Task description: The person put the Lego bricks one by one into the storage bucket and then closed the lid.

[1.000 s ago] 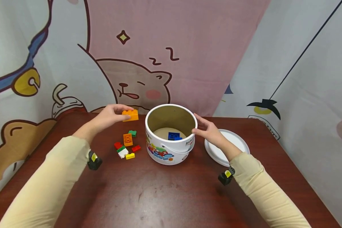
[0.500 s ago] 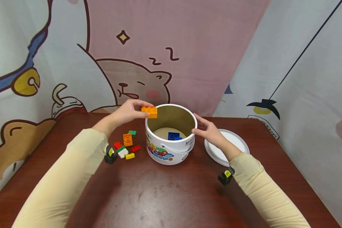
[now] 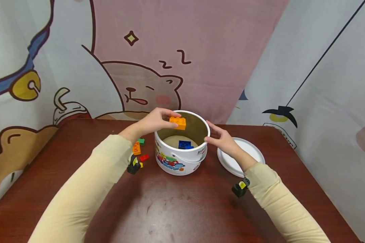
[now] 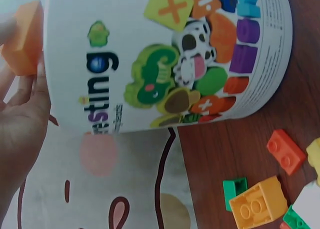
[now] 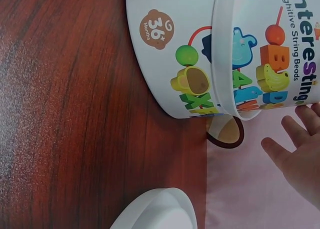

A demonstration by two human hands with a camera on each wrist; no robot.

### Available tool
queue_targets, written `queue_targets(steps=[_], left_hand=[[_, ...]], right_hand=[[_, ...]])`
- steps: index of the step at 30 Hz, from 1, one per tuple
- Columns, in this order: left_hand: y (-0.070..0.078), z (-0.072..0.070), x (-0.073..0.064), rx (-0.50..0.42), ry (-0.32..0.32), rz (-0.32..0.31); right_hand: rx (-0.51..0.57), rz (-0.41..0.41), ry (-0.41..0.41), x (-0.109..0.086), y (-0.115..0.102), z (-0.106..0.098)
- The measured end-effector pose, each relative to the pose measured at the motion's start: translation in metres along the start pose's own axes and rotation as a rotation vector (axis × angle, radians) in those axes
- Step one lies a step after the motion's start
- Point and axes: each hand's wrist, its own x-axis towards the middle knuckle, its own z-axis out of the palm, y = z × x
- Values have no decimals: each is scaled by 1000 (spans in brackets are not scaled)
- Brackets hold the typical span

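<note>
My left hand [image 3: 155, 122] pinches an orange toy building brick [image 3: 178, 124] between thumb and fingers, over the opening of a white printed bucket [image 3: 190, 157]. In the left wrist view the brick [image 4: 29, 39] shows at the bucket's rim. Blue bricks [image 3: 184, 144] lie on the bucket floor. With fairly straight, spread fingers, my right hand [image 3: 223, 141] touches the bucket's right side near the rim; the right wrist view has these fingers [image 5: 295, 134] against the outer wall. The bucket's handle [image 5: 225, 54] hangs down along its side.
Left of the bucket several loose bricks lie on the brown table [image 3: 170, 202]: green [image 3: 141, 141], orange [image 3: 136, 148], red [image 3: 144, 157] and others partly behind my left wrist. A round white lid [image 3: 250, 150] lies at right. A printed curtain [image 3: 213, 60] hangs behind.
My left hand has carried the orange brick rightward from beside the bucket to over its opening. The right hand has stayed at the rim.
</note>
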Motion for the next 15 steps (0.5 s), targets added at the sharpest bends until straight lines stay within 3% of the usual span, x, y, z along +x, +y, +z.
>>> queue_targets(steps=[10, 15], left_hand=[[2, 12, 9, -26, 17, 63], [5, 7, 4, -39, 54, 66]], right_hand=[[2, 24, 3, -1, -2, 0], [8, 20, -2, -2, -2, 1]])
